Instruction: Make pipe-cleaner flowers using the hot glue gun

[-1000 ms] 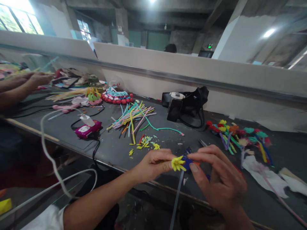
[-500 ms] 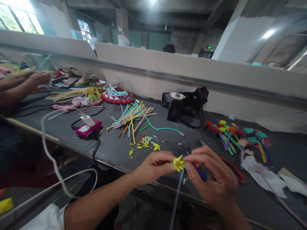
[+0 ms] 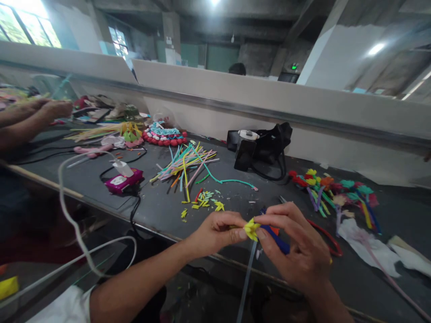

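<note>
Two hands on one little yellow flower (image 3: 252, 229) here, and I'm using the pile of coloured strips (image 3: 182, 167) on the dark table (image 3: 158, 211) as my landmark. The flower is up in the fingers, nearer the person than the pile and off to its right. Left hand (image 3: 220, 231) has it pinched between thumb and fingers, while the right hand (image 3: 299, 244) has thumb and forefinger closed on the petals from the other side. There's a blue thing (image 3: 278, 241) right by that right hand, partly hidden, so can't tell you what it is. Short cut bits (image 3: 202, 199) lie just on the near side of the pile. Left of it sits a magenta power block (image 3: 124, 181), behind and right is a black bag (image 3: 276, 143), and well right of it there's a bunch of colourful flowers (image 3: 336, 188).
</note>
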Demonstrator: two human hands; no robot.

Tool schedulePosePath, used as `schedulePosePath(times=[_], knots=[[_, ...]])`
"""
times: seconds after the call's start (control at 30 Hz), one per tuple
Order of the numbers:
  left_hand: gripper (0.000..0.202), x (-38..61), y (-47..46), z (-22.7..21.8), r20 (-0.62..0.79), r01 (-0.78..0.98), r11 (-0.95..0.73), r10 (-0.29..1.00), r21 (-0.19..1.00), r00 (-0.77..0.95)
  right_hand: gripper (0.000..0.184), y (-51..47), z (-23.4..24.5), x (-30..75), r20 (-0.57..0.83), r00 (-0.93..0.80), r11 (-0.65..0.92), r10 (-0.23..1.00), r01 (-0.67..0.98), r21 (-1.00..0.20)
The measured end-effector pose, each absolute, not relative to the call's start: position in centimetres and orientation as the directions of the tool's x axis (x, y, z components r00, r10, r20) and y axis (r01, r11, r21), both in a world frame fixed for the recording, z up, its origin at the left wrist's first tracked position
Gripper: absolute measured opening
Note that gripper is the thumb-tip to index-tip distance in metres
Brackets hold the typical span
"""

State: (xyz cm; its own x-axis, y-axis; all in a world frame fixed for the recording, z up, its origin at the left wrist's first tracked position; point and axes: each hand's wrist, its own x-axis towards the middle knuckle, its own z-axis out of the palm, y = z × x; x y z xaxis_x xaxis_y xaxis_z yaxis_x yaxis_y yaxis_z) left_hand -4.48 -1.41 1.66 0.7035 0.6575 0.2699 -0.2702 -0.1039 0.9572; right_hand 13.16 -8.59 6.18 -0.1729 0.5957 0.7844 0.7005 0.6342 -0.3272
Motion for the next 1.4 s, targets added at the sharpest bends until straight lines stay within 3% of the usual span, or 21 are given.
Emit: schedulePosePath(times=[0.43, 0.7, 0.8, 0.9, 1.03, 1.2, 1.4], knots=[[0.02, -4.8, -1.0, 1.8, 0.403, -0.227, -0.347, 0.61, 0.91, 0.682, 0.016, -8.4, 6.7, 12.9, 0.769, -0.233, 0.648, 0.596, 0.704, -0.289], [0.02, -4.8, -1.0, 1.8, 0.375, -0.196, -0.335, 0.64, 0.922, 0.67, 0.016, -8.6, 6.9, 13.3, 0.767, -0.19, 0.607, 0.612, 0.735, -0.302], [0.026, -4.6, -1.2, 1.5, 0.296, -0.175, -0.24, 0.724, 0.955, 0.623, 0.02, -8.9, 6.9, 13.6, 0.788, -0.103, 0.568, 0.607, 0.75, -0.34], [0.031, -4.3, -1.5, 1.5, 0.199, -0.163, -0.132, 0.83, 0.978, 0.521, 0.021, -9.1, 6.7, 13.5, 0.822, -0.088, 0.564, 0.562, 0.767, -0.304], [0.028, -4.2, -1.8, 2.3, 0.262, -0.102, -0.242, 0.875, 0.965, 0.406, 0.022, -9.0, 6.3, 12.9, 0.847, -0.076, 0.555, 0.525, 0.785, -0.274], [0.028, -4.3, -2.2, 3.3, 0.298, -0.015, -0.327, 0.842, 0.945, 0.45, 0.022, -8.7, 6.4, 12.3, 0.848, -0.117, 0.523, 0.517, 0.828, -0.204], [0.029, -4.3, -2.2, 3.6, 0.354, -0.033, -0.381, 0.821, 0.924, 0.449, 0.019, -8.4, 6.4, 12.3, 0.84, -0.127, 0.516, 0.527, 0.833, -0.197]])
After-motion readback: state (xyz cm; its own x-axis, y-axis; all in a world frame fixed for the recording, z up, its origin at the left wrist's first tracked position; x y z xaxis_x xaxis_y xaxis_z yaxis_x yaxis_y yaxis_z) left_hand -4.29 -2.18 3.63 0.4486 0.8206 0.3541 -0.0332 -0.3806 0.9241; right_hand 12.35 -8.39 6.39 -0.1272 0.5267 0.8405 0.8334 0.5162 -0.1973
